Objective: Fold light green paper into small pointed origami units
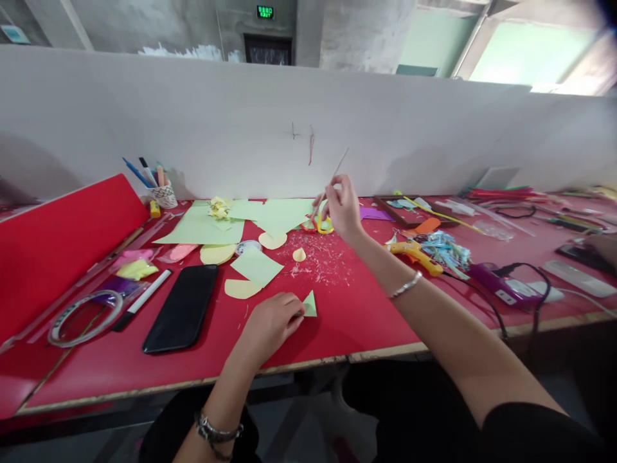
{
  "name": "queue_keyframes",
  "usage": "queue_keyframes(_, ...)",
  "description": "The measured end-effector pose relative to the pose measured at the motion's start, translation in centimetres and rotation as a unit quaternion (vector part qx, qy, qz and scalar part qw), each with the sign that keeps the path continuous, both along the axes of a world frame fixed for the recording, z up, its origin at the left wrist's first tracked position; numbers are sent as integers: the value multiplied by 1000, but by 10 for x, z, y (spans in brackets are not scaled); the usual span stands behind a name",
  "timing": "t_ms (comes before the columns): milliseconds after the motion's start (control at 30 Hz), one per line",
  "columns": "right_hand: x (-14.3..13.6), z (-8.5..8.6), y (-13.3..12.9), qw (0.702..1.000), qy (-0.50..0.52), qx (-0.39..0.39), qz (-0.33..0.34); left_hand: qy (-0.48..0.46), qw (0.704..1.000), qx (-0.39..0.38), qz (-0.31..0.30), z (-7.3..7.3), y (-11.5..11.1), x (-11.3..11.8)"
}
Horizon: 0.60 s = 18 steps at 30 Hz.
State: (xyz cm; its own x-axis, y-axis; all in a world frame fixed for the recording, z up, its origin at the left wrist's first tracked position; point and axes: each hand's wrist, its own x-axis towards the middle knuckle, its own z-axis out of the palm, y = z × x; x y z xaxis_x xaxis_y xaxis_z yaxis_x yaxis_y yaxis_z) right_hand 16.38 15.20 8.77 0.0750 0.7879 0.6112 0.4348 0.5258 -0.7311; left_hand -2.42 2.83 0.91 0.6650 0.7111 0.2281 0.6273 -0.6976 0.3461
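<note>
Across the red worktop point(357, 331), left to right: the black phone point(182, 308) lies flat beside the yellow paper half-disc point(241, 289). Near the front edge, I have the left hand point(272, 325) low, palm down, its fingers curled at the left side of the green folded paper point(311, 306), probably to steady it; whether they pinch or merely press, I cannot tell. Beyond stands the small yellow cone point(299, 255), seemingly set apart to preserve its shape. The right hand point(343, 204) is raised, wrist bent and forearm reaching inward, its fingers gripping a thin stick point(342, 158) aslant, upper end free, perhaps for fine control. Farther right, the yellow glue gun point(418, 255) rests on its side, presumably within easy reach.
</note>
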Motion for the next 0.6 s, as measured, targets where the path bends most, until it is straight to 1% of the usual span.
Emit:
queue_keyframes(67,7,2,-29,998,-58,7,8,12,1000,6,3,0,-1,1)
queue_keyframes(133,13,-8,-61,985,-171,-8,-4,20,1000,0,15,0,-1,3)
queue_keyframes(167,15,-16,-76,973,-228,-24,-9,23,999,-7,22,0,-1,4)
queue_keyframes(200,16,-26,-89,959,-280,-50,7,25,999,-15,28,0,-1,5)
queue_keyframes(267,17,-47,-111,934,-341,-98,36,29,999,-28,34,-1,0,8)
queue_keyframes(300,16,-57,-119,924,-363,-109,42,29,999,-31,31,-1,0,9)
queue_keyframes(367,15,-72,-131,906,-405,-117,46,30,999,-31,22,-2,-1,13)
queue_keyframes(433,14,-81,-138,893,-432,-122,35,45,999,-19,18,-3,-2,17)
queue_keyframes(533,13,-84,-144,883,-453,-124,22,61,997,30,21,-5,-4,19)
queue_keyframes(600,14,-86,-146,887,-445,-119,27,34,996,78,25,-7,-5,19)
